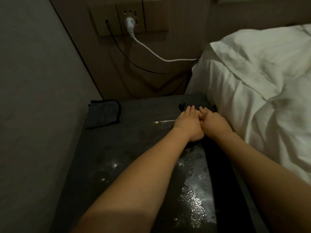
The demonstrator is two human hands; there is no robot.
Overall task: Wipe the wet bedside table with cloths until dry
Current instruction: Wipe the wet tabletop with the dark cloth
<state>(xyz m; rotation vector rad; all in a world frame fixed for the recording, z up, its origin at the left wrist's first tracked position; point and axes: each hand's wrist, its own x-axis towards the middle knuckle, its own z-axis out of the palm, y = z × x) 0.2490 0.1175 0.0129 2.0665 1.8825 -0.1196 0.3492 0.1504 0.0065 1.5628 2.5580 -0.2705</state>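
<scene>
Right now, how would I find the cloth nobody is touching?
Start at the dark, wet bedside table between the grey wall and the white bed. Look to its far left corner, against the wall, below the socket panel. There lies a folded blue-grey cloth with a black edge, flat and apart from both hands, which press on a second, darker cloth near the bed.

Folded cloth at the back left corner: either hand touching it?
No. The folded cloth lies alone by the wall, while the left hand and right hand press flat near the bed side.
</scene>
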